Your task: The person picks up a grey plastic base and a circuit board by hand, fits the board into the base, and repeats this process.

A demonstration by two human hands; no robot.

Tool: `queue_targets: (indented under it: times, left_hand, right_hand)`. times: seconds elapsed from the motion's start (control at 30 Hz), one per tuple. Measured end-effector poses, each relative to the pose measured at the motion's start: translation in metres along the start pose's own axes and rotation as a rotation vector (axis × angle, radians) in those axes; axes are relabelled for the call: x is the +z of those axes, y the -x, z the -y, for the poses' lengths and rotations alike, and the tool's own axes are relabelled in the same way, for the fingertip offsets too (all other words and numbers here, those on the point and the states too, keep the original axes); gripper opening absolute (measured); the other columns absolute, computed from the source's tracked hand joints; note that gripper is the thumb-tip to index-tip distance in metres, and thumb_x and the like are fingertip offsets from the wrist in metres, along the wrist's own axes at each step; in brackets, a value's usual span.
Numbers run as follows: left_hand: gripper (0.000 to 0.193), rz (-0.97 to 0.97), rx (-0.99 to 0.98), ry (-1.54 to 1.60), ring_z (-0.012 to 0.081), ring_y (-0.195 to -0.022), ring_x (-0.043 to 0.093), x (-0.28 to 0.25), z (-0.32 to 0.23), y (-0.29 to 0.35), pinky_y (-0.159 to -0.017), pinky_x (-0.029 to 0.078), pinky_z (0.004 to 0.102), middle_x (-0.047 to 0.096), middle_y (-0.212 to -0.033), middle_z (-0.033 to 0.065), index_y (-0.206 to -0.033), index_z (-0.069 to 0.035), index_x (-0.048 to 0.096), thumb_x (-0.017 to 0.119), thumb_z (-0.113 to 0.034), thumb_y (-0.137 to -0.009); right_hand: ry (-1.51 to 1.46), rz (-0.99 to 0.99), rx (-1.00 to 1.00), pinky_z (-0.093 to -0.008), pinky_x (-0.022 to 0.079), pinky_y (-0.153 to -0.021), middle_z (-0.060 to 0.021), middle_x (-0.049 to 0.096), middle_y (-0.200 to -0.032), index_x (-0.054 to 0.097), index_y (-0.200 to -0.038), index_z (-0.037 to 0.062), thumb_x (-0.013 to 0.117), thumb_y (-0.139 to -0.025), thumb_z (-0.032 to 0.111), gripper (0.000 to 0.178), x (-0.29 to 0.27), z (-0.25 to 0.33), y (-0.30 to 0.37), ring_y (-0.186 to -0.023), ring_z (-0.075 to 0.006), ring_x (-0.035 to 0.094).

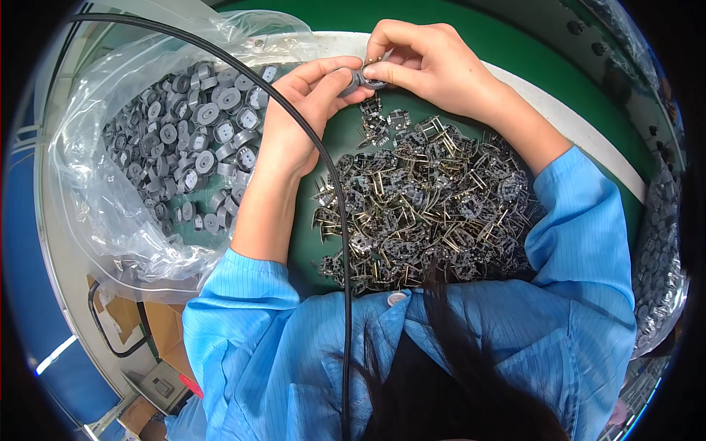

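At the far side of the table, my left hand [303, 103] pinches a round grey plastic cap [351, 83] between thumb and fingers. Right beside it, my right hand [445, 72] has thumb and fingertips closed on a small dark circuit board [374, 82] with thin pins pointing up. Cap and board meet or nearly meet; the fingers hide whether they are joined. Below my hands lies a large heap of black circuit boards with brass-coloured pins [434, 206]. A few loose boards [375, 121] lie at its far edge.
Many grey caps [187, 125] lie in an open clear plastic bag [103, 228] at the left. A black cable [327, 158] arcs across the view over my left wrist. Another clear bag of grey parts [657, 272] is at the right edge. Cardboard boxes [168, 331] stand low at the left.
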State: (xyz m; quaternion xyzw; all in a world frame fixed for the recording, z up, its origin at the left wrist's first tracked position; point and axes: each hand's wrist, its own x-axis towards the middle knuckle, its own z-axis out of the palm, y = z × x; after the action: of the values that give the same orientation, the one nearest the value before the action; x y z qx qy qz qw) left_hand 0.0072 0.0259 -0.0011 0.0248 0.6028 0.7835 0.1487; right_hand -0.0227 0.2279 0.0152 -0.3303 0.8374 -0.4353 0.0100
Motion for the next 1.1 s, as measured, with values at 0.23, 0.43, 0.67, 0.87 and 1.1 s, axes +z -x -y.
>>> queue_targets:
  times: [0.23, 0.43, 0.67, 0.87, 1.1]
  left_hand:
    - [0.023, -0.014, 0.054, -0.018, 0.0166, -0.084, 0.067, 0.0, 0.001, -0.001, -0.081, 0.055, 0.0271, 0.068, -0.097, 0.011, -0.113, 0.005, 0.064, 0.061, -0.008, -0.095]
    - [0.022, -0.096, 0.08, 0.025, 0.0143, -0.084, 0.066, 0.003, 0.001, -0.002, -0.08, 0.054, 0.0265, 0.069, -0.096, 0.0103, -0.111, 0.005, 0.063, 0.064, -0.006, -0.092]
    - [0.028, -0.193, 0.209, 0.025, 0.0181, -0.086, 0.067, -0.001, 0.005, -0.008, -0.079, 0.055, 0.0282, 0.068, -0.095, 0.0115, -0.118, 0.005, 0.055, 0.062, -0.006, -0.093]
    - [0.03, -0.179, 0.172, 0.116, 0.0227, -0.087, 0.069, -0.003, 0.0, -0.008, -0.073, 0.055, 0.0306, 0.066, -0.097, 0.0134, -0.122, 0.006, 0.051, 0.058, -0.005, -0.095]
    - [0.034, -0.111, 0.216, -0.207, 0.0104, -0.085, 0.06, 0.006, -0.002, -0.001, -0.077, 0.048, 0.0229, 0.062, -0.093, 0.0014, -0.119, 0.003, 0.059, 0.07, -0.002, -0.087]
  right_hand:
    - [-0.478, 0.133, 0.271, -0.0241, 0.055, -0.077, -0.0049, 0.066, -0.087, 0.059, -0.1, -0.0023, 0.068, -0.088, 0.006, 0.017, -0.007, 0.0, -0.001, -0.083, -0.0088, 0.065]
    - [-0.091, -0.129, 0.116, -0.0325, 0.055, -0.073, -0.0121, 0.071, -0.09, 0.067, -0.099, 0.0008, 0.074, -0.08, 0.011, 0.023, 0.003, -0.002, 0.002, -0.077, -0.02, 0.07]
    - [0.188, -0.386, -0.673, -0.0367, 0.052, -0.075, -0.0162, 0.069, -0.095, 0.067, -0.1, 0.0016, 0.064, -0.086, 0.011, 0.017, -0.014, -0.041, -0.029, -0.082, -0.0279, 0.066]
    - [0.446, -0.665, 0.534, -0.0398, 0.053, -0.083, -0.019, 0.069, -0.104, 0.068, -0.102, 0.0014, 0.071, -0.082, 0.019, 0.027, -0.132, -0.192, -0.065, -0.098, -0.0311, 0.067]
    - [0.703, -0.823, 0.594, -0.0407, 0.053, -0.084, -0.0196, 0.069, -0.103, 0.068, -0.104, 0.0008, 0.071, -0.082, 0.028, 0.035, -0.149, -0.215, -0.063, -0.098, -0.0318, 0.067]
